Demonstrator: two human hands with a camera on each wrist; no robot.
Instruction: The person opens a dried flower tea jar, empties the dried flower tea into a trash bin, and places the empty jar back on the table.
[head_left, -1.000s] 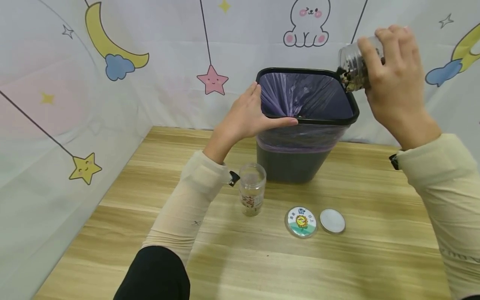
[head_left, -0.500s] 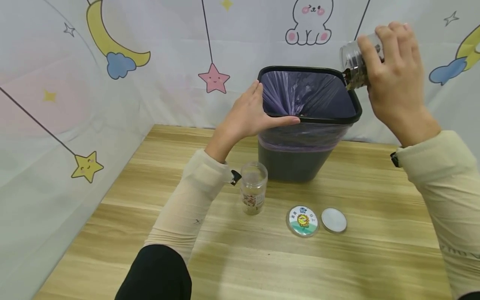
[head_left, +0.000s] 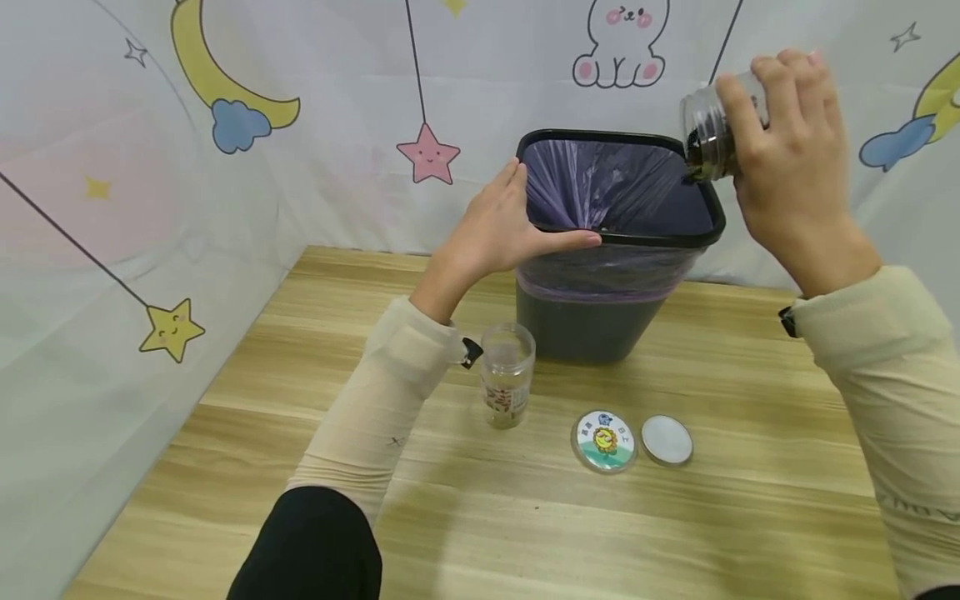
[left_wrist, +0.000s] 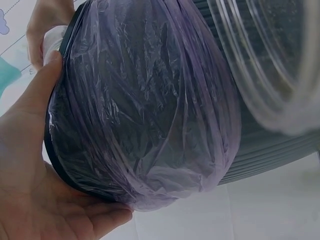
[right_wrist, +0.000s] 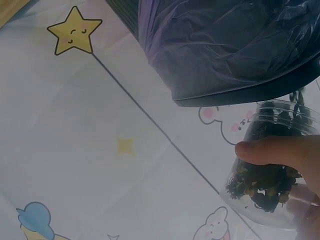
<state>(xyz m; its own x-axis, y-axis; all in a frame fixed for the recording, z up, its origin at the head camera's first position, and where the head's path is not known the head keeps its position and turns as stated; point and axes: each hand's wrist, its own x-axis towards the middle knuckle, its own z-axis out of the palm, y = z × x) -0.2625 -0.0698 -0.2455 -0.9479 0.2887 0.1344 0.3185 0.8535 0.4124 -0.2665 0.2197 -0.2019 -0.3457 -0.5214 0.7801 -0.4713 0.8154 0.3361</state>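
In the head view my right hand [head_left: 791, 142] grips a clear plastic jar [head_left: 702, 108] tipped mouth-down over the bin's right rim. Dark, dried-looking bits [right_wrist: 270, 185] fill much of the jar in the right wrist view, and some spill at its mouth. The dark trash bin [head_left: 577, 325] wears a purple plastic liner [left_wrist: 150, 100] folded over its black rim. My left hand [head_left: 498, 225] rests on the bin's left corner, its thumb laid along the near rim and its straight fingers against the left side.
A second clear jar [head_left: 507, 379] stands upright before the bin, close to my left wrist. Two round lids lie on the wooden table [head_left: 525, 542]: one with a cartoon flower print [head_left: 604, 442], one plain white [head_left: 667, 440]. A printed curtain [head_left: 337, 125] hangs behind.
Dark bits keep shifting at the tilted jar's mouth, with fewer pale ones showing there now. Both hands have hardly moved.
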